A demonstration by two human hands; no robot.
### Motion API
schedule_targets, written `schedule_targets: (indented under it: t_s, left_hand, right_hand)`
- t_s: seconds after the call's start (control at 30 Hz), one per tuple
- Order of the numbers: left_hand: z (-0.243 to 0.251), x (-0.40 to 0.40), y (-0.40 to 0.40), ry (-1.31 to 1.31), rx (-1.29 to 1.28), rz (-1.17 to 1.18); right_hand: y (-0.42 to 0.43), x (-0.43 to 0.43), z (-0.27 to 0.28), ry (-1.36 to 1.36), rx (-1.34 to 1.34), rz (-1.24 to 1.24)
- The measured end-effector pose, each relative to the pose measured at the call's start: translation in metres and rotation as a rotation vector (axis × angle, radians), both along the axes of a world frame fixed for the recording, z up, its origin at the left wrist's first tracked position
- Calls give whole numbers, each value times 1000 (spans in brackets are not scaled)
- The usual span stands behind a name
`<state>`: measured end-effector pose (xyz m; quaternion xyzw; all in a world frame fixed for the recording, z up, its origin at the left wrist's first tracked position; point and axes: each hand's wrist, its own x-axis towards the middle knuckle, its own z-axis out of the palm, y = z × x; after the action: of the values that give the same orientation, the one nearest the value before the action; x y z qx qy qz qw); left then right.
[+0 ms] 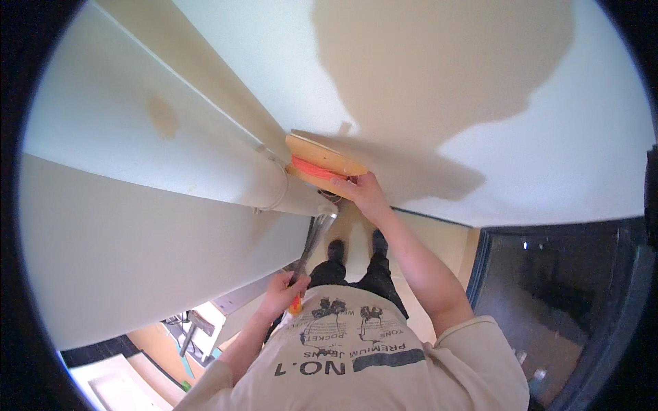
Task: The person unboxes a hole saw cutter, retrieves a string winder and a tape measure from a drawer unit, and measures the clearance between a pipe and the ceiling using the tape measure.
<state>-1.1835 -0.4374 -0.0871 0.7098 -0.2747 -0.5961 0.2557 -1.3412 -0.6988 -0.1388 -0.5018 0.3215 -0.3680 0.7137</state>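
My right hand [360,190] grips a wooden reel [324,154] by its near end. The reel has two flat boards, with bright orange cord [316,167] wound between them. Its far end is close to the corner where the white wall meets a pale boxed ledge; whether they touch I cannot tell. Low in front of my body, my left hand [287,292] is closed around a long metal tool [314,239] with a red and yellow handle [295,304]. The tool slants up and right, its bright tip just below the ledge's end. Its exact kind is unclear.
The pale ledge [205,164] runs along the left, with a thin white cable [284,190] looped over it. A white wall [401,103] stands ahead. At lower left, dark tools [190,331] lie on a light surface. A dark-framed glass pane [545,287] is at right.
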Motion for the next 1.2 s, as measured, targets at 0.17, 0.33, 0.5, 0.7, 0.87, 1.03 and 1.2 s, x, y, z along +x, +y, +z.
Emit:
schedule_targets:
  t_s: [0.17,0.33,0.5,0.7,0.87,1.03,1.2]
  left_hand:
    - [0,-24,18,-5,-35,187]
    - [3,-25,15,-45,-51,187]
    - [-5,-11,16,61,-9,220]
    - [-13,1,21,104,-22,86]
    - [-20,17,14,172,51,23]
    - [-28,34,4,223,166,-23]
    - [-16,37,-10,540,244,194]
  right_hand:
    - [-28,21,-13,81,-37,172]
    - [-38,39,-31,149,-352,129]
    - [-31,42,-41,51,-236,86]
    - [-35,42,-84,258,-406,9]
    - [-40,76,-91,153,-403,113]
    - [-38,98,-103,152,-596,30]
    - [-19,110,-112,99,-419,-3]
